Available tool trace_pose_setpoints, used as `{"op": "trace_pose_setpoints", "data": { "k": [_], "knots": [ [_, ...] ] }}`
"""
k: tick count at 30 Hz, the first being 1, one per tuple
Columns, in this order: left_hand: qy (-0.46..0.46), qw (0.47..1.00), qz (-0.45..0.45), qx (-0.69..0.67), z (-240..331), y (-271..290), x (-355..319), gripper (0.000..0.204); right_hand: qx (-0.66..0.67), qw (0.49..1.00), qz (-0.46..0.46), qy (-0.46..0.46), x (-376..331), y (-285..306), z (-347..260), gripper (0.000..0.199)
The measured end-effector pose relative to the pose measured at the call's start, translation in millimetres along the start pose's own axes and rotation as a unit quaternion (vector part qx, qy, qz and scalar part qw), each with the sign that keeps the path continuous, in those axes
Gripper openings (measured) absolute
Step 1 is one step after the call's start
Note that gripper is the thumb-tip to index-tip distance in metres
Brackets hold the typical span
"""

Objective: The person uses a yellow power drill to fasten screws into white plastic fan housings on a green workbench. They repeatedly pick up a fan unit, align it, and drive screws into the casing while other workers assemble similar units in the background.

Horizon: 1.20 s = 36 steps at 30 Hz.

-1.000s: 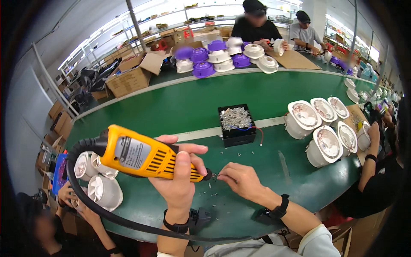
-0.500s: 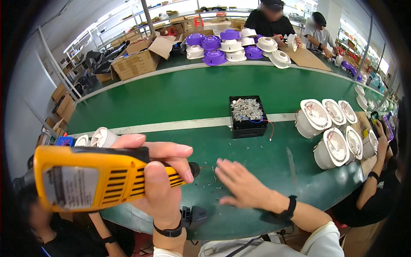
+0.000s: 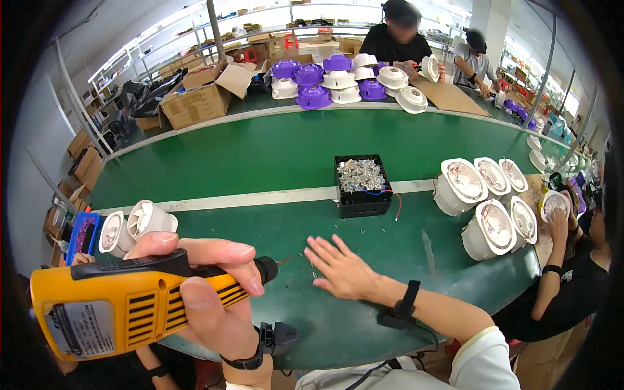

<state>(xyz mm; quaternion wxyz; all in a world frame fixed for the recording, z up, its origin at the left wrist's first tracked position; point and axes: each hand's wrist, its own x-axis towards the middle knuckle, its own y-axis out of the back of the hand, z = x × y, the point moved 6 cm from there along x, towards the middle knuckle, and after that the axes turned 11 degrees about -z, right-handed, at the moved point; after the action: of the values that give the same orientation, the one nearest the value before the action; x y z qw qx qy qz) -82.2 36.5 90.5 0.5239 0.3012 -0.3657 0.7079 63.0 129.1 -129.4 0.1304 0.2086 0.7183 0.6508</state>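
Observation:
My left hand [image 3: 220, 315] is wrapped round a yellow and black electric screwdriver [image 3: 107, 305], its dark tip with a thin bit pointing right. Beyond that bit, my right hand [image 3: 348, 270] is palm down with fingers spread, at or just over the green tabletop [image 3: 279, 227]. A few small loose screws lie around its fingertips and partly under it; whether it touches them I cannot tell. Farther back stands a black box [image 3: 364, 209] heaped with small silver screws [image 3: 361, 175]. A thin red and blue wire hangs at its front.
White housings [image 3: 491, 227] with wires stand at right, where a person's hands reach into another housing [image 3: 556, 205]. Two more housings [image 3: 153, 218] and a blue tray [image 3: 82, 237] are at left. Across the table are stacked purple and white bases [image 3: 313, 96], a cardboard box [image 3: 195, 107] and two people.
The view has shifted slightly. My left hand and the screwdriver have moved left and down; my right hand has slid a little left, fingers more spread. Fewer loose screws show beside it.

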Motion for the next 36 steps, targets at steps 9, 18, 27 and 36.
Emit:
{"op": "trace_pose_setpoints", "data": {
  "k": [9,18,27,36],
  "knots": [
    [0.000,0.999,-0.012,-0.047,10,8,-1,0.042,0.051,0.990,-0.019,0.128,20,3,-60,0.076],
    [0.014,1.000,0.010,0.007,17,16,0,0.048,-0.016,1.000,0.006,-0.002,64,-17,-27,0.072],
    [0.089,0.974,-0.123,0.170,5,22,5,0.037,0.174,0.980,0.090,0.043,84,32,-30,0.015],
    [0.178,0.946,-0.034,0.268,38,72,-20,0.047,0.169,0.961,0.075,0.204,223,77,-90,0.031]
  ]
}}
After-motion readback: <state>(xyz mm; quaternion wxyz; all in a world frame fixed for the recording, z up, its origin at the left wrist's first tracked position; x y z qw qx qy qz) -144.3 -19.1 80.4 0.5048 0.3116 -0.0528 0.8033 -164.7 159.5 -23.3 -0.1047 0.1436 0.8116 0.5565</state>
